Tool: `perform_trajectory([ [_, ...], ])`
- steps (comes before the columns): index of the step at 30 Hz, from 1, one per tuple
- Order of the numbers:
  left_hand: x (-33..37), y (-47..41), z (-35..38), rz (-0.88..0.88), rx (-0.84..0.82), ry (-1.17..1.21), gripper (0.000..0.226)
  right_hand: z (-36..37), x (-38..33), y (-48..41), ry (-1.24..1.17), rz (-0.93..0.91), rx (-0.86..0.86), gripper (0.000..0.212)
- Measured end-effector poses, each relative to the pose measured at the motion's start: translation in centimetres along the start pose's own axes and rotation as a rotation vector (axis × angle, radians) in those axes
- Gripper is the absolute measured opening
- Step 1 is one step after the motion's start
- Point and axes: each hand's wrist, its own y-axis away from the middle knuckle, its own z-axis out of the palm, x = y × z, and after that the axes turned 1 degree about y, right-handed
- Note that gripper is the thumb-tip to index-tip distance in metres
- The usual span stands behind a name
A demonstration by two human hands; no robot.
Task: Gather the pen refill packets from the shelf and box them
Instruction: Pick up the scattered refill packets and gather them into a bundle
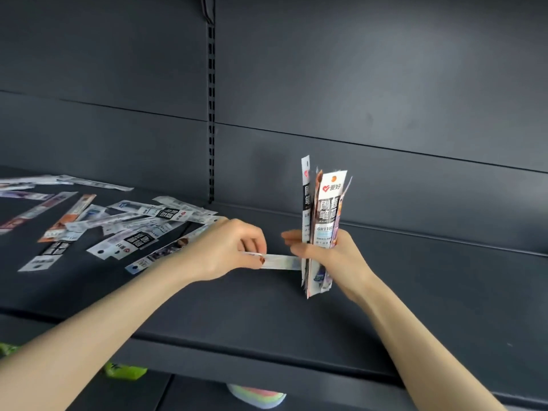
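The right hand [326,256] clasps an upright packet bundle [326,203]; the left hand [225,247] pinches a single packet [281,261] beside it.

Nothing fancy here: my forearms [103,321] are bare right to the frame edge, left grip [228,247] and right grip [329,256] bare too.

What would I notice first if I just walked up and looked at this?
First, the upright bundle of white, black and orange plastic pen refill packets gripped in the right hand, mid-picture over the dark grey metal shelf. Beside it the left hand pinches a single thin white packet lying sideways, pointing at the bundle. Further left, a messy scatter of loose flat packets lies on the shelf.
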Motion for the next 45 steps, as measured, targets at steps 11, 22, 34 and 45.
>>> perform_trajectory([
  [11, 1.3, -1.2, -0.8, -0.053, 0.615, 0.706, 0.069, 2.4, -0.5, -1.1, -0.061, 0.068, 0.107, 0.014],
  [22, 0.0, -3.8, -0.6, 0.168, 0.381, 0.822, 0.039, 4.1, -1.0, -3.0, -0.12, 0.012, 0.01, 0.019],
  [34, 1.1, -5.4, -0.8, 0.061, -0.006, 0.817, 0.024, 4.7, -0.7, -4.0, -0.154, -0.031, -0.157, 0.036],
  [45, 0.6, -4.6, -0.5, 0.082, -0.016, 0.817, 0.024, 5.3, 0.1, -3.7, -0.107, -0.021, -0.172, 0.025],
])
